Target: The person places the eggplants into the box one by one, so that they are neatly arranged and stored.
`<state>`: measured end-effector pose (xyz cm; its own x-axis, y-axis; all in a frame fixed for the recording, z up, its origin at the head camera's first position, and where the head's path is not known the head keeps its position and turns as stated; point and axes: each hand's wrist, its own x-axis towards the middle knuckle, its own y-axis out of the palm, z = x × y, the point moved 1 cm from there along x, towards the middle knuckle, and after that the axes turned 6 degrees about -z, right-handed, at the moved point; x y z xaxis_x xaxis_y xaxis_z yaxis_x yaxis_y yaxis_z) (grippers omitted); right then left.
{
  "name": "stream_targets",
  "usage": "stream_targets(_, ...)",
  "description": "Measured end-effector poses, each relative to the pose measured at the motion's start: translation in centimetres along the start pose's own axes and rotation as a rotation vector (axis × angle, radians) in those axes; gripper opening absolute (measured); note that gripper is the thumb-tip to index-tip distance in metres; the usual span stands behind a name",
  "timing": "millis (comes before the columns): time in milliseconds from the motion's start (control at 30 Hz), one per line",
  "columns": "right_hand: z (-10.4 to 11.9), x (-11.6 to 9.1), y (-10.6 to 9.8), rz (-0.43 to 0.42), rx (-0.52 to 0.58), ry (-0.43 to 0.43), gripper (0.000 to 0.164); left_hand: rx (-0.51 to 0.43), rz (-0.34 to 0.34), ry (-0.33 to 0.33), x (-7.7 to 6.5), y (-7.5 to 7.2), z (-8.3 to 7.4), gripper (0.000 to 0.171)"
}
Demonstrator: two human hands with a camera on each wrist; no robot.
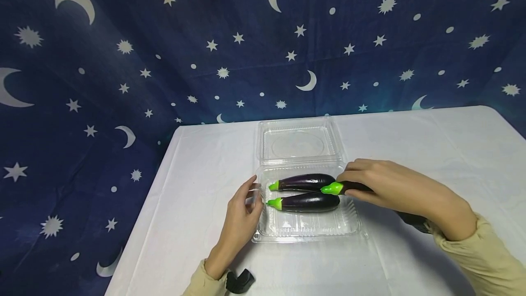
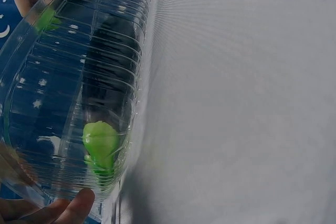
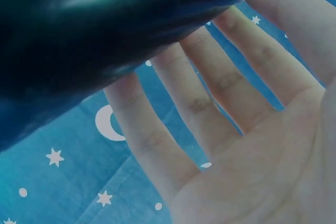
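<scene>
A clear plastic clamshell container [image 1: 310, 236] lies open on the table, its lid [image 1: 297, 127] folded back. Inside, two dark purple eggplants lie side by side, the rear eggplant [image 1: 306, 181] and the front eggplant [image 1: 312, 202], green stems pointing left. My right hand [image 1: 376, 179] grips a third eggplant [image 1: 356, 187] over the container's right side, its stem also to the left. Close up, thumb and fingertips press on the glossy held eggplant [image 3: 105, 30]. My left hand [image 1: 242, 207] holds the container's left edge; its thumb [image 2: 79, 208] touches the wall in the left wrist view.
A white cloth covers the table [image 1: 197, 186]. Behind it hangs a dark blue curtain [image 1: 246, 17] with moons and stars. Black wrist mounts sit under both forearms, the left mount [image 1: 240, 281] close to the tabletop.
</scene>
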<state>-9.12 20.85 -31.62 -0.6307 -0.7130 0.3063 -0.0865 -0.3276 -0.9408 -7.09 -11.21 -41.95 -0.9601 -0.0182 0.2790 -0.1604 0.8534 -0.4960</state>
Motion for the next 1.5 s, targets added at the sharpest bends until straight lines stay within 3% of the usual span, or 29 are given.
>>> stream_targets(400, 1.0, 1.6, 0.3, 0.034, 0.028, -0.062, 0.022, -0.007, -0.002, 0.008, -0.1, 0.0, 0.1, 0.050)
stream_targets(967, 2.3, 3.0, 1.8, 0.047, -0.016, -0.123, 0.023, 0.006, 0.001, -0.001, -0.2, 0.0, 0.0, 0.050)
stream_targets(1300, 3.1, 4.0, 2.5, 0.054, -0.003, -0.169, 0.011, -0.012, 0.001, -0.002, -0.1, 0.0, 0.0, 0.050)
stream_targets(1500, 3.5, 4.5, 2.9, 0.047, 0.005, -0.183, 0.011, -0.010, -0.001, -0.004, -0.1, 0.0, -0.1, 0.050)
